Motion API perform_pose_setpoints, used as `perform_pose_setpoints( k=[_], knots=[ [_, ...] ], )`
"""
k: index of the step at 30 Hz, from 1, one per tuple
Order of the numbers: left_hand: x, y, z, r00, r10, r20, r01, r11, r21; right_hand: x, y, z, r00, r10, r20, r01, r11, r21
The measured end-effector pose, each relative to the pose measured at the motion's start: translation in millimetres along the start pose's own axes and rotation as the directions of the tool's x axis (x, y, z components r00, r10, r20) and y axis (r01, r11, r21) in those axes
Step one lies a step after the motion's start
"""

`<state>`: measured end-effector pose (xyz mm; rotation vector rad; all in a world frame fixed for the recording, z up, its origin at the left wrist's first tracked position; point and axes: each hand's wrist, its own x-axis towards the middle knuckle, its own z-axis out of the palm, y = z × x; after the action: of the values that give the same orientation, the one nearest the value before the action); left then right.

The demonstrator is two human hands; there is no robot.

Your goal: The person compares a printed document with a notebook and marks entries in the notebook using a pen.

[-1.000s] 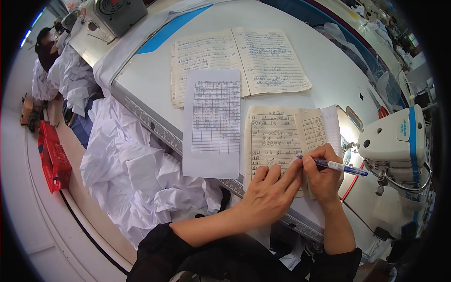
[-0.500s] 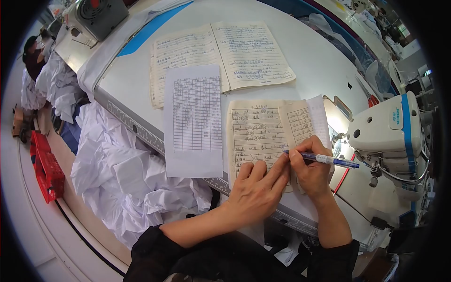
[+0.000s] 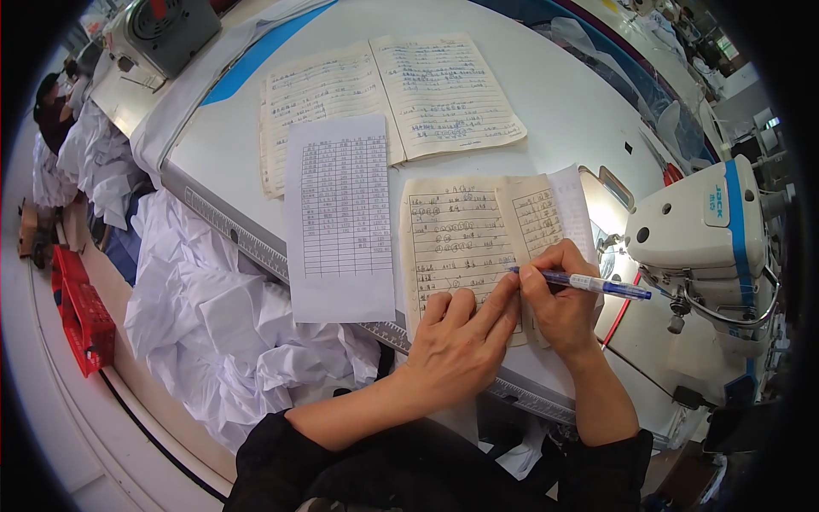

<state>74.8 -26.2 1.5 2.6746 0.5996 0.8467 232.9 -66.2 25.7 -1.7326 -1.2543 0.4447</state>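
Observation:
My right hand [image 3: 563,303] grips a blue-and-white pen [image 3: 589,283], its tip at the handwritten page of a small notebook [image 3: 456,224]. My left hand [image 3: 461,341] rests on the lower part of that page, fingers laid out on the paper and index fingertip close to the pen tip. The notebook's right-hand page is narrow in view and partly covered by my right hand. To the left lies a printed table sheet [image 3: 341,294], overlapping a larger open notebook [image 3: 448,102] filled with handwriting.
A white sewing machine [image 3: 682,213] stands at the right, another machine [image 3: 175,38] at upper left. A ruler strip [image 3: 247,239] runs along the table edge. White cloth [image 3: 213,316] is heaped below it, beside a red object [image 3: 84,316]. A person [image 3: 55,115] is at far left.
The view has shifted slightly, so the papers and machines appear a little further left. Both hands stay at the notebook, with the pen still held at the page.

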Motion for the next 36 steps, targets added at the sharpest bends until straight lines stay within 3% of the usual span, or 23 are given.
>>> perform_pose_setpoints(
  k=[36],
  knots=[
    [0.2, -0.2, -1.6, 1.000, -0.001, 0.012, 0.002, 1.000, -0.013, -0.7, 2.8, 0.5, 0.999, -0.023, -0.030, 0.022, 0.999, -0.027]
  ],
)
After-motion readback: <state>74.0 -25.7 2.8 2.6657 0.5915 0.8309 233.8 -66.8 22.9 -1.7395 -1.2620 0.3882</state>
